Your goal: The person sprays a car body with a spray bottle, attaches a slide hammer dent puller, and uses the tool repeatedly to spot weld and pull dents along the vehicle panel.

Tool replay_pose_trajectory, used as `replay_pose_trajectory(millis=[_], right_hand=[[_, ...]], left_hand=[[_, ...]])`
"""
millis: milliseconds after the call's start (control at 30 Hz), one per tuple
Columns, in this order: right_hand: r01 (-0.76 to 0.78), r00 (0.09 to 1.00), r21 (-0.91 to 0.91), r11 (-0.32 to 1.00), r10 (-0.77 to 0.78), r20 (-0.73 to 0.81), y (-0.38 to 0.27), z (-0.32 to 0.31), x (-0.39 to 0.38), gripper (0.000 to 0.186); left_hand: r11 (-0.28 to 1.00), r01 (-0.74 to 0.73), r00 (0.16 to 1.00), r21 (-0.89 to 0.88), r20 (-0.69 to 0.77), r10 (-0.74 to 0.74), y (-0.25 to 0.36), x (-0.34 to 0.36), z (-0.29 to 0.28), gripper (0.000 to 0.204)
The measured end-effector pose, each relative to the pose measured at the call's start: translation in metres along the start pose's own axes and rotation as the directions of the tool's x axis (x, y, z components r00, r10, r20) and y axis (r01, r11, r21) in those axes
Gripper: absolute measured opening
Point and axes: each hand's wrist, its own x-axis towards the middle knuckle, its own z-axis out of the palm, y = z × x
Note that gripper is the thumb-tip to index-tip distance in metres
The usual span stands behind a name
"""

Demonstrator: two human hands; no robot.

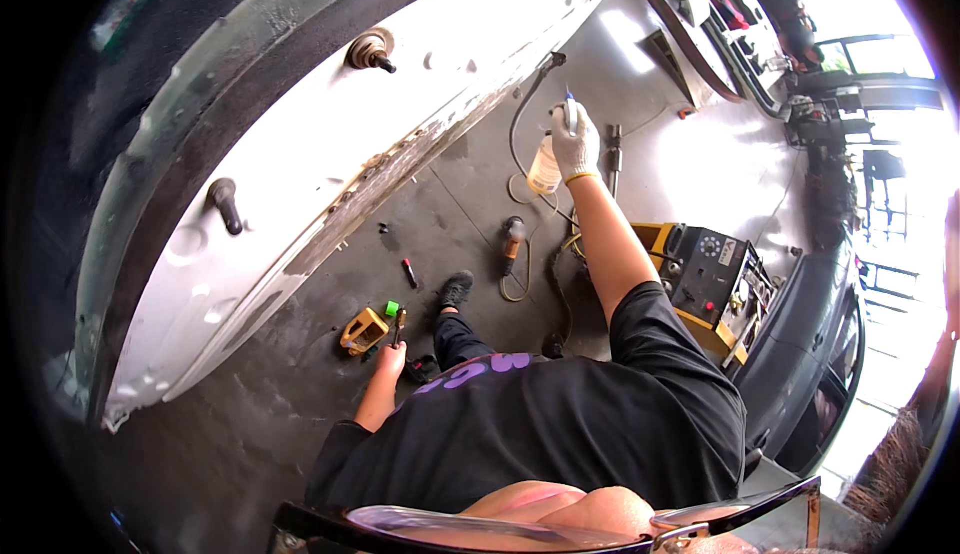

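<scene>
My right hand (577,149), in a white knitted glove, is stretched far forward and grips a spray bottle (544,168). The bottle is translucent with yellowish contents, and its nozzle shows above the fingers. At the lower left my bare left hand (391,359) is closed around a slim dark tool (400,325), whose kind I cannot make out. Close to that hand lie a yellow tool or case (364,332) and a small bright green block (392,308). A long white vehicle panel (330,144) with rough, stained lower edge runs diagonally in front of me.
An orange-and-black power tool (513,242) with its cord lies on the floor. A red-and-black pen-shaped thing (409,273) lies nearer the panel. To the right stands a yellow-and-black machine (712,272) with a dial, beside a dark car (800,354). A hose (515,134) curves across the floor.
</scene>
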Motion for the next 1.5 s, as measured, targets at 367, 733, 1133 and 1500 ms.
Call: replay_pose_trajectory(millis=[367, 733, 1133, 1500], right_hand=[[0.05, 0.917, -0.283, 0.958, 0.068, 0.393, 0.095, -0.306, -0.107, 0.048], [-0.26, 0.937, -0.194, 0.946, 0.199, -0.286, 0.319, -0.697, -0.244, 0.018], [-0.336, 0.877, -0.129, 0.933, 0.26, -0.405, 0.407, -0.736, -0.311, 0.029], [-0.455, 0.647, 0.5, 0.737, 0.659, -0.383, 0.333, -0.674, -0.389, 0.039]], left_hand=[[0.985, -0.157, 0.988, -0.068, -0.021, 0.156, 0.033, -0.044, 0.071, 0.065], [0.968, -0.217, 0.973, -0.126, 0.048, 0.224, 0.161, -0.159, 0.184, 0.05], [0.858, -0.068, 0.988, -0.51, 0.083, 0.127, 0.294, -0.254, 0.271, 0.056], [0.721, -0.146, 0.959, -0.677, 0.082, 0.271, 0.233, -0.26, 0.251, 0.034]])
